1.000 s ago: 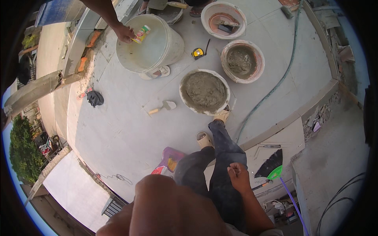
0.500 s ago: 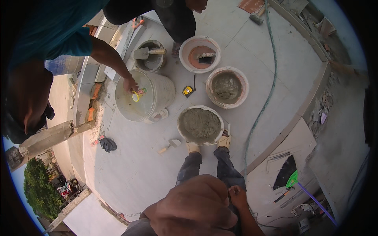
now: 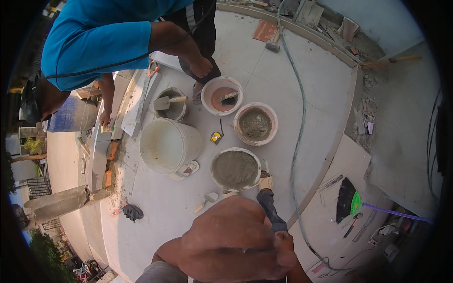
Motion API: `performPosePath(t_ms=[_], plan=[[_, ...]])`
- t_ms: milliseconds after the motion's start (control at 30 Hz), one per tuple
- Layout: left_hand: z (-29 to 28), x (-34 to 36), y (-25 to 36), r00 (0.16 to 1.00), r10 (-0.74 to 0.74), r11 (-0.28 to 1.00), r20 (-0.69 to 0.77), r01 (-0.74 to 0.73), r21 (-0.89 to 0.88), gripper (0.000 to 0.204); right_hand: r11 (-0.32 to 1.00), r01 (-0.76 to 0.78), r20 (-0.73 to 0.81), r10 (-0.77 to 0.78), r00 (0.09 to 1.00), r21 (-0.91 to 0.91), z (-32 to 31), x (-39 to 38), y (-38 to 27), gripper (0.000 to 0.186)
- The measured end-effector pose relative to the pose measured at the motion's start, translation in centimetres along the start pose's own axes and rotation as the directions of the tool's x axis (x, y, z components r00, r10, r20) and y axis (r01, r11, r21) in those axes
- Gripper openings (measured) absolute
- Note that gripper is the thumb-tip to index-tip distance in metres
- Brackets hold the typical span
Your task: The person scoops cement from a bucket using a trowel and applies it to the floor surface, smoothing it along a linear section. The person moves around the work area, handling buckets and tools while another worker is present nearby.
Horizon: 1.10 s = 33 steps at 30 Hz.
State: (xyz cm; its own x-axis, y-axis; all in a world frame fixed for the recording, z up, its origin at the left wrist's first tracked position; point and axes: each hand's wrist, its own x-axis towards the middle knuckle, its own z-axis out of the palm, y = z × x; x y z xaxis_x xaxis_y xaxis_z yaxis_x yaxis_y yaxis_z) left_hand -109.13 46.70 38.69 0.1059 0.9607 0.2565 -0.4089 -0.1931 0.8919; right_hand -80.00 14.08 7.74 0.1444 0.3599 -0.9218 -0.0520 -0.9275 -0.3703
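Mortar pan point(image 3: 235, 169), round, pale-rimmed and filled level with grey mix, is set on the paved floor just beyond the person's foot point(image 3: 265, 182), which is almost touching its near right rim. Closest to the lens, the left hand point(image 3: 226, 240) is seen as a large blurred shape low in the middle; whether it is spread or closed cannot be told. The right hand point(image 3: 284, 245) is laid against the dark trouser leg point(image 3: 270, 210) beside it, and its grip cannot be made out either.

A small trowel point(image 3: 206, 202) is lying near the pan's left side, and a black rag point(image 3: 133, 212) is dropped further left. Behind the pan, a large white bucket point(image 3: 167, 145) is placed, with a yellow tape measure point(image 3: 216, 137) between it and a second mortar pan point(image 3: 255, 123). Further back, a pink-rimmed pan point(image 3: 222, 95) and a small grey bucket point(image 3: 171, 104) holding a trowel are found. A pale hose point(image 3: 297, 141) is run across the floor on the right. Farthest off, a co-worker in a blue shirt point(image 3: 99, 37) is bent over the buckets.
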Motion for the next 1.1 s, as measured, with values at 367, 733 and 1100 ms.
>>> performPosePath(t_ms=[367, 733, 1100], plan=[[16.2, -2.8, 1.1, 0.701, -0.08, 0.267, 0.709, 0.7, -0.662, 0.05, 0.885, -0.03, -0.271, -0.11, 0.956, -0.465, -1.8, -5.4, 15.4, 0.044], [19.7, -7.0, -5.6, 0.306, -0.051, -0.202, 0.951, 0.929, -0.31, 0.03, 0.947, -0.199, -0.283, 0.125, 0.951, -0.252, 2.7, -9.1, 21.6, 0.041], [15.6, -22.7, -22.4, -0.121, -0.967, 0.003, 0.224, 0.875, 0.484, 0.012, 0.979, -0.183, -0.031, 0.181, 0.983, -0.094, 0.6, -8.8, 23.1, 0.061]])
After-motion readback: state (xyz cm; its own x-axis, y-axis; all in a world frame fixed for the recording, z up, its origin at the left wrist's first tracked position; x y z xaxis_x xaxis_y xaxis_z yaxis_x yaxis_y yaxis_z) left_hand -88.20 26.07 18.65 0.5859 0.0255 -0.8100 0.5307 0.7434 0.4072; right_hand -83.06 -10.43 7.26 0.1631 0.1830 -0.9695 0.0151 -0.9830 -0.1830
